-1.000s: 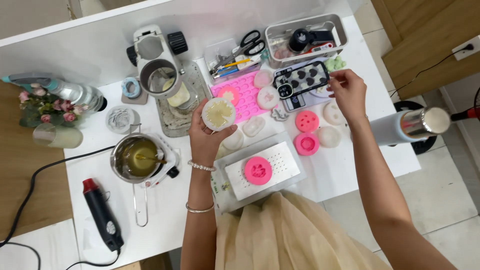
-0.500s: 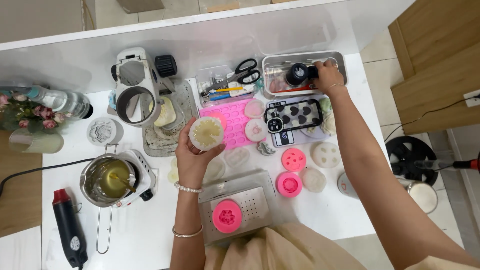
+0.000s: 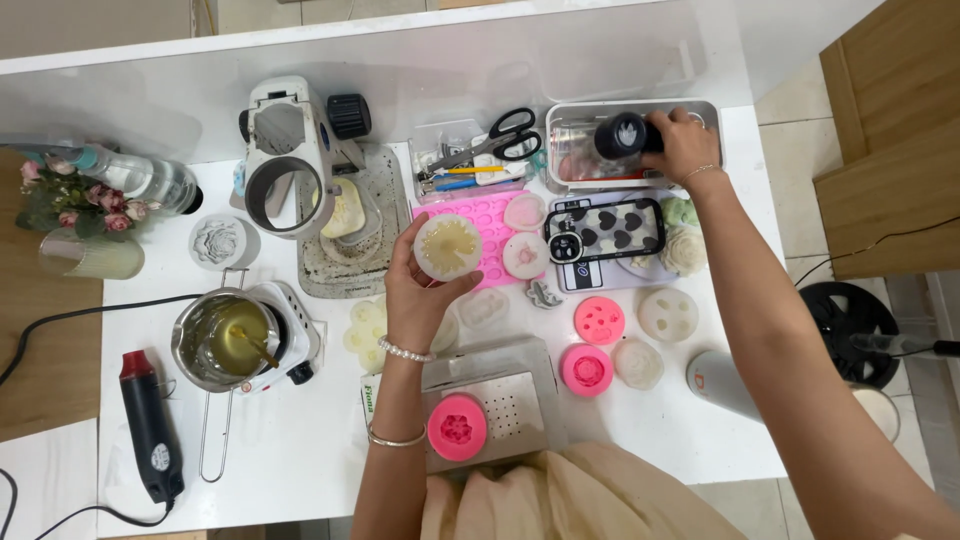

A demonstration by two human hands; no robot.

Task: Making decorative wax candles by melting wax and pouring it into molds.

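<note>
My left hand (image 3: pixel 418 300) holds a round white flower-shaped mould (image 3: pixel 448 247) above the middle of the white table (image 3: pixel 300 450). My right hand (image 3: pixel 683 143) reaches to the far right and grips a black round-ended bottle (image 3: pixel 621 135) lying in a clear plastic box (image 3: pixel 572 165). Below that box lies a phone in a heart-pattern case (image 3: pixel 605 231). A pink silicone tray (image 3: pixel 490 225) lies just right of the held mould.
A pot of melted wax (image 3: pixel 222 338) sits on a small hot plate at the left, a black heat gun (image 3: pixel 150 425) beside it. Scissors (image 3: pixel 497 135) and pens lie at the back. Pink and white moulds (image 3: pixel 598 320) are scattered right; a scale with a pink mould (image 3: pixel 457 427) stands near me.
My right hand moved from the moulds up into the clear box and took hold of the black bottle. My left hand keeps holding the white mould.
</note>
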